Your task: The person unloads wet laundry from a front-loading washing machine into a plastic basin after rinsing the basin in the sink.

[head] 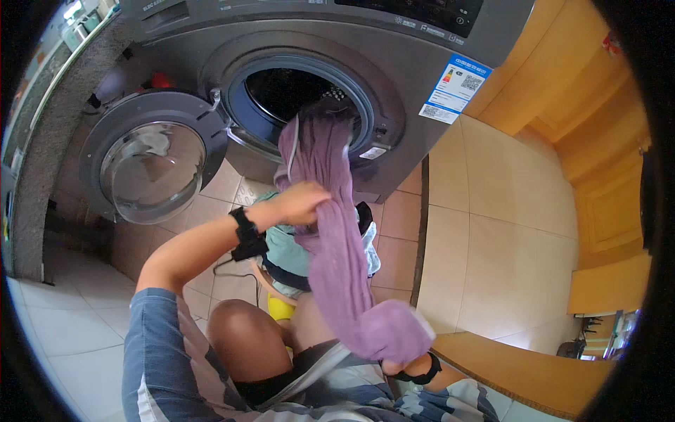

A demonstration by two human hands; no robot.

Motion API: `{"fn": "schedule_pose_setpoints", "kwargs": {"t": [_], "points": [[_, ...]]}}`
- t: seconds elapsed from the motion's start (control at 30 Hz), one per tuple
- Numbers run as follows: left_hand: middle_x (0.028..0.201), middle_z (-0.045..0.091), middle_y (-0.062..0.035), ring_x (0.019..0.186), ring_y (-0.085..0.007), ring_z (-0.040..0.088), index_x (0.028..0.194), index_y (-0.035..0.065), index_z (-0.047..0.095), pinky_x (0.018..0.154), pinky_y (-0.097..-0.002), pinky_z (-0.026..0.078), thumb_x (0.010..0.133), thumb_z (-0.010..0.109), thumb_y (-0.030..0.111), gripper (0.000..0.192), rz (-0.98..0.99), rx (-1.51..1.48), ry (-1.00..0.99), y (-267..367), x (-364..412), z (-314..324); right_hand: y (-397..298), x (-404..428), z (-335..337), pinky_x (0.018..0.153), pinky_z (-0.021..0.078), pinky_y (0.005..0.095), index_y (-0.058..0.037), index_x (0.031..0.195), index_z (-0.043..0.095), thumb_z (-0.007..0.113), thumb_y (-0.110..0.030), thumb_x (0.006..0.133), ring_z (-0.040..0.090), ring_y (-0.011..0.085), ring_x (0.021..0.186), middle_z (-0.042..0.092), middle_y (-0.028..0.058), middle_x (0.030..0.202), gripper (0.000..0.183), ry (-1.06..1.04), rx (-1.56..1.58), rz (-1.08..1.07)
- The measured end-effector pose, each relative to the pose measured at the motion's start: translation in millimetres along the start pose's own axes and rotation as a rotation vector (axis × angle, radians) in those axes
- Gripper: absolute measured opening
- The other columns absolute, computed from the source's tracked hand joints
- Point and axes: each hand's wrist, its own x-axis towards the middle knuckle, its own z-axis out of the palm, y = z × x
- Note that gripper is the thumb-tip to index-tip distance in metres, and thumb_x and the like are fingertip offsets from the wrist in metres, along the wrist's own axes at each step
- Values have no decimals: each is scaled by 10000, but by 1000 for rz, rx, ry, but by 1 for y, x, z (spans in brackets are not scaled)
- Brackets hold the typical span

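Note:
A long purple cloth stretches from the drum opening of a grey front-loading washing machine towards my lap. My left hand is closed on its middle, just below the opening. Near my waist, my right hand is at the cloth's near end; the cloth covers most of that hand, so its grip is hidden. Beneath the cloth, a basin holds a heap of green, dark and light clothes. I wear black bands on both wrists.
The machine's round glass door stands swung out to the left, beside a grey stone-like panel. Wooden cabinets line the right side. A wooden edge lies at the lower right. A thin cable hangs by my left forearm.

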Motion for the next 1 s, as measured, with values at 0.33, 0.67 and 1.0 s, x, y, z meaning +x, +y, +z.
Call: {"fn": "schedule_pose_setpoints", "kwargs": {"t": [0.33, 0.67, 1.0], "points": [[1017, 629, -50, 941, -111, 528, 1045, -66, 582, 840, -278, 427, 880, 528, 179, 300, -246, -1415, -416, 143, -68, -41, 18, 49, 13, 1038, 330, 339, 2, 1365, 294, 810, -307, 660, 448, 251, 1190, 459, 141, 1302, 927, -44, 265, 351], [1214, 478, -124, 1028, -259, 535, 1317, 47, 381, 896, -390, 431, 768, 686, 116, 632, -594, -393, 285, 99, -66, -86, 9, 114, 12, 966, 375, 365, -21, 1269, 460, 750, -118, 645, 508, 306, 1089, 515, 131, 1208, 694, 187, -150, 92], [1503, 77, -185, 1351, -472, 103, 1460, 184, 122, 1017, -639, 206, 651, 711, 556, 1068, -437, -35, -382, 69, -82, -6, 99, 105, 101, 1041, 142, 624, -98, 1185, 561, 700, -321, 689, 310, 403, 1274, 412, 177, 1341, 561, -310, -253, 61]]}}
